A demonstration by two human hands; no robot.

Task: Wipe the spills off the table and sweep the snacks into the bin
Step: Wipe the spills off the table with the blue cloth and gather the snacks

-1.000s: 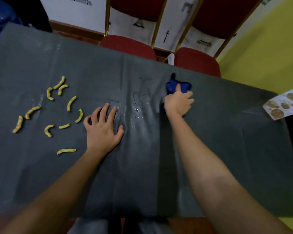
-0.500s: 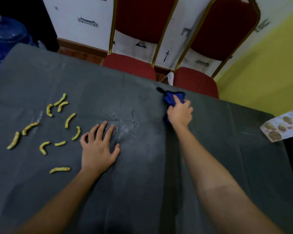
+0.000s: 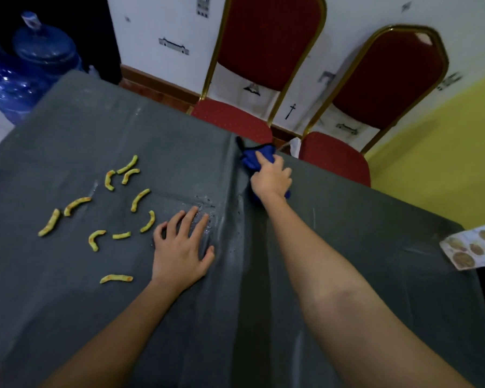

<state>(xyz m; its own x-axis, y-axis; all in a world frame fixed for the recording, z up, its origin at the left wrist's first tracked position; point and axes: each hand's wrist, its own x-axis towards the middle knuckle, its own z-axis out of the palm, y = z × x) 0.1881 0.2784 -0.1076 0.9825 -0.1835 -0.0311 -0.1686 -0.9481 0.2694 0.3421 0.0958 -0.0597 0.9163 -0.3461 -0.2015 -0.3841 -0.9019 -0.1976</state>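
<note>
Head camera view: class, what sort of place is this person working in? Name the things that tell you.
Probably a function or dining room, not a home kitchen: two red padded banquet chairs with gilt frames, a table in grey cloth, and big blue water-cooler bottles stored in the corner.

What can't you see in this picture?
- Bin: none in the head view, so its place is unknown.
- Cloth: mostly covered by the right hand.
- Leaflet: cut off by the right edge, print too small.
- Spill under the left hand: hidden by the palm.
</note>
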